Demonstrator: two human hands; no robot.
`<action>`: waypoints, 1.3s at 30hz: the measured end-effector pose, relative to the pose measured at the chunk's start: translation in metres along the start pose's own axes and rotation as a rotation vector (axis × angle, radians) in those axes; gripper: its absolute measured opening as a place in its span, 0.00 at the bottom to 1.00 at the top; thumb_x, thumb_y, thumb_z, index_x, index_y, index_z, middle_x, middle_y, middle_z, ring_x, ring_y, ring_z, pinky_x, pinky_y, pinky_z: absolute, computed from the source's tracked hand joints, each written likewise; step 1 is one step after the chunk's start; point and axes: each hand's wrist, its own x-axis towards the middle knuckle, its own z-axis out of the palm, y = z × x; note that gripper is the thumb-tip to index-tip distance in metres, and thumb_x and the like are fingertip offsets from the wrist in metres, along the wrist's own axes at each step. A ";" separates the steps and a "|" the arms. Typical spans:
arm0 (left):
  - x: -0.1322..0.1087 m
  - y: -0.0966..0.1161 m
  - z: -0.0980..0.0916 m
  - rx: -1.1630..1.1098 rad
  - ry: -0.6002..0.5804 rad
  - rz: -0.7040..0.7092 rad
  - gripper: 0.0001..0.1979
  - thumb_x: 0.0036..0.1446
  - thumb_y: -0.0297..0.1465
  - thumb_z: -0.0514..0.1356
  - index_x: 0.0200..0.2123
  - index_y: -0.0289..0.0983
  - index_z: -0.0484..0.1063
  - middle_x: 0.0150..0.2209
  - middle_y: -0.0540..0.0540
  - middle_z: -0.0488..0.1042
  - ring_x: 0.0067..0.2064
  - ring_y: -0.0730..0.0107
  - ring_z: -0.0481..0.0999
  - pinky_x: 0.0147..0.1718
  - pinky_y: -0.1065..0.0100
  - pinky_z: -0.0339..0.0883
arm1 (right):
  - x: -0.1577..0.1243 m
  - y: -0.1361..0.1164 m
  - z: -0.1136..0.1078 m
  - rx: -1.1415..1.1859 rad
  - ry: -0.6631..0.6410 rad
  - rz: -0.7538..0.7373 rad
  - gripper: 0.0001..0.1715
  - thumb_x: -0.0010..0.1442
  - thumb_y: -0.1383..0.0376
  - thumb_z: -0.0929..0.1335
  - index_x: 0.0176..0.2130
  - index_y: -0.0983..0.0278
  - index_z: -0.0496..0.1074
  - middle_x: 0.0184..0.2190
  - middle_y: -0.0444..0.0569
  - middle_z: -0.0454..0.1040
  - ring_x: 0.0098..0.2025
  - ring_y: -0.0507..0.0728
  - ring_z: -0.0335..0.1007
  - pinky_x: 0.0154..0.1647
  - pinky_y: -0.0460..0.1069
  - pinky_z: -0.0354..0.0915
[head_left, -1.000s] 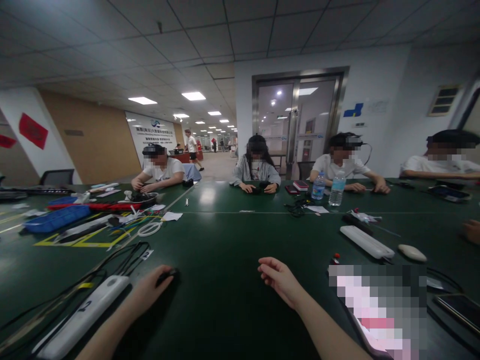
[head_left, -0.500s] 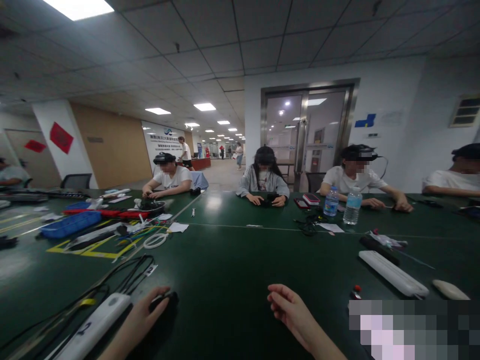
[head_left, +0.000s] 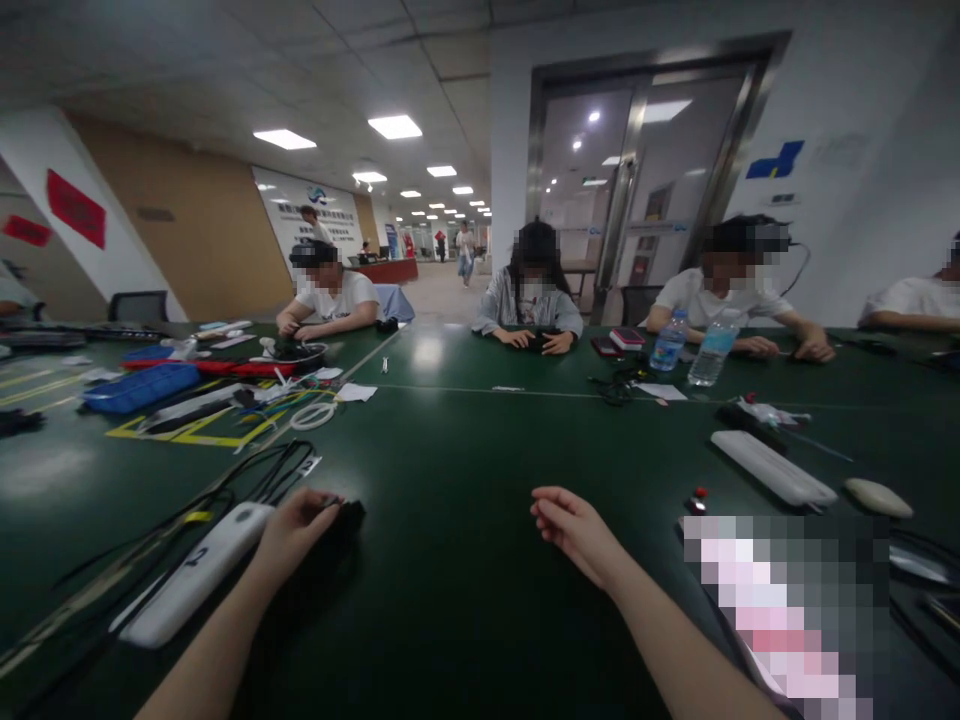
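My left hand [head_left: 296,530] rests on the dark green table [head_left: 465,450] with its fingers curled over a small black object [head_left: 343,520]; I cannot make out what that object is. A white power strip [head_left: 191,585] marked with a number lies just left of that hand, with black cables [head_left: 247,480] running past it. My right hand [head_left: 574,530] lies on the table at centre right, fingers loosely curled together, nothing visible in them. A blurred pink-and-white item [head_left: 780,600] sits right of my right forearm.
Several people sit along the far edge of the table. Two water bottles [head_left: 686,345] stand at the back right. A second white power strip [head_left: 772,468] and a pale oval object [head_left: 877,497] lie at right. A blue tray [head_left: 139,388], tools and yellow tape marks are at left.
The view has tilted and shifted slightly. My left hand has curled more tightly over the black object. My right hand has stayed in much the same place.
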 end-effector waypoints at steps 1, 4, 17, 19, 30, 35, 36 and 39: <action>0.000 -0.001 0.001 -0.002 0.003 -0.001 0.19 0.36 0.46 0.61 0.23 0.37 0.64 0.29 0.49 0.73 0.29 0.69 0.71 0.29 0.69 0.66 | 0.001 0.002 -0.001 -0.001 0.009 -0.004 0.12 0.49 0.63 0.68 0.36 0.62 0.71 0.30 0.46 0.70 0.30 0.51 0.64 0.32 0.48 0.60; 0.002 -0.006 0.002 -0.042 0.032 0.013 0.18 0.35 0.44 0.61 0.23 0.37 0.62 0.31 0.49 0.72 0.31 0.70 0.71 0.30 0.69 0.65 | 0.003 0.007 -0.003 0.001 -0.001 -0.004 0.11 0.48 0.64 0.68 0.36 0.61 0.71 0.30 0.45 0.70 0.30 0.50 0.64 0.32 0.47 0.60; 0.002 -0.010 -0.001 -0.242 -0.023 -0.012 0.23 0.40 0.41 0.61 0.38 0.37 0.61 0.38 0.44 0.73 0.42 0.64 0.72 0.40 0.62 0.64 | -0.003 -0.002 -0.003 -0.049 -0.014 0.058 0.11 0.49 0.63 0.68 0.37 0.59 0.72 0.33 0.45 0.70 0.34 0.51 0.65 0.36 0.48 0.63; 0.003 -0.012 -0.002 -0.200 -0.074 0.004 0.24 0.42 0.43 0.59 0.41 0.36 0.62 0.42 0.42 0.72 0.44 0.63 0.71 0.42 0.61 0.63 | -0.002 -0.001 -0.004 -0.063 -0.009 0.055 0.12 0.49 0.62 0.68 0.37 0.58 0.72 0.33 0.45 0.71 0.34 0.52 0.65 0.36 0.48 0.63; 0.003 -0.021 -0.006 0.255 -0.063 0.124 0.15 0.47 0.34 0.54 0.39 0.36 0.68 0.36 0.45 0.72 0.35 0.68 0.71 0.36 0.65 0.65 | -0.001 0.000 -0.006 -0.081 0.013 0.092 0.15 0.47 0.61 0.69 0.39 0.58 0.71 0.33 0.46 0.71 0.35 0.54 0.66 0.36 0.49 0.64; 0.001 -0.021 -0.006 0.306 -0.139 0.159 0.13 0.46 0.31 0.55 0.38 0.36 0.68 0.35 0.47 0.71 0.33 0.70 0.70 0.35 0.66 0.64 | -0.002 -0.002 -0.003 -0.084 0.032 0.094 0.14 0.47 0.61 0.69 0.38 0.59 0.72 0.32 0.46 0.71 0.34 0.53 0.66 0.35 0.48 0.64; 0.001 -0.020 -0.006 0.311 -0.139 0.158 0.13 0.46 0.31 0.55 0.38 0.36 0.68 0.34 0.47 0.71 0.33 0.70 0.70 0.35 0.66 0.65 | -0.002 -0.003 -0.002 -0.084 0.035 0.098 0.14 0.47 0.61 0.69 0.37 0.59 0.72 0.32 0.45 0.71 0.34 0.53 0.66 0.35 0.48 0.64; -0.001 -0.017 -0.006 0.315 -0.143 0.149 0.13 0.46 0.30 0.56 0.38 0.37 0.68 0.33 0.47 0.71 0.32 0.70 0.70 0.34 0.66 0.65 | -0.003 -0.004 -0.002 -0.081 0.037 0.101 0.14 0.47 0.61 0.69 0.37 0.59 0.72 0.32 0.45 0.72 0.34 0.53 0.66 0.35 0.48 0.64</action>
